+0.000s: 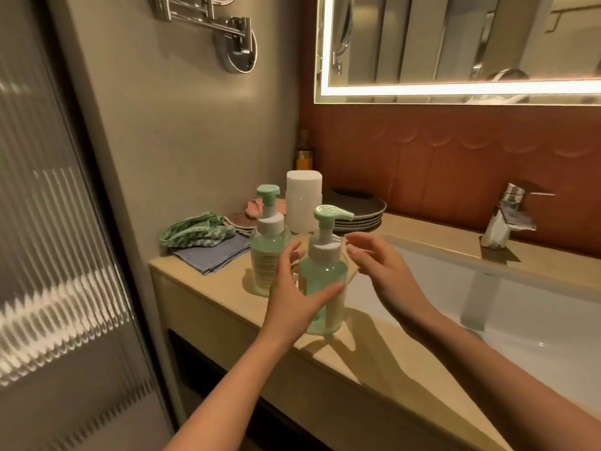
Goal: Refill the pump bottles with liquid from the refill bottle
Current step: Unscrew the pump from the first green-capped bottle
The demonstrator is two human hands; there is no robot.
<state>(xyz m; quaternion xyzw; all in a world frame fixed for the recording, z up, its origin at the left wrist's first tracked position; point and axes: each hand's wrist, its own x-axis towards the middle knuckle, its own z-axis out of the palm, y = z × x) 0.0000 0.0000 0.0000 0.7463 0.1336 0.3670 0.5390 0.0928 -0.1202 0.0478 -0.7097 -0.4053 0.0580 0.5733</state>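
Observation:
Two clear pump bottles with mint-green pump heads stand on the beige counter. The nearer pump bottle holds green liquid. My left hand grips its body, thumb across the front and fingers round the back. My right hand hovers just right of the bottle's white collar, fingers relaxed and holding nothing. The second pump bottle stands behind and to the left. A white refill bottle with a wide white cap stands upright behind both.
Folded blue cloths and a green patterned cloth lie at the counter's left end. Dark stacked plates sit at the back. A white sink basin with a chrome faucet lies right. An amber bottle stands in the corner.

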